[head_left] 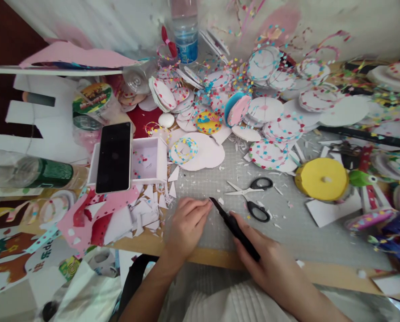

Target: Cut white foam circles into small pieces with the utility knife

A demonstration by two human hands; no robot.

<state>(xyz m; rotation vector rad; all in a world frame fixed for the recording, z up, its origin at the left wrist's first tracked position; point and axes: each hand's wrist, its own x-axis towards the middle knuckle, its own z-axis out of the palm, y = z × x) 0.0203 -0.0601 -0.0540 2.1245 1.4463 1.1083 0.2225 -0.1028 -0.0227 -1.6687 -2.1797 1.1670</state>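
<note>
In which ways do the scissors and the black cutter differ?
The scissors lie open on the grey mat, while the black cutter is held in the right hand. The scissors have silvery blades; the black cutter's front end is dark. The scissors have two finger loops, the black cutter one straight handle. Both have black handles.

Craft workspace, gray cutting mat (313,232), 1 pair of scissors (248,191), paper scraps (145,213), confetti-trimmed discs (267,154) (many overlapping)
</note>
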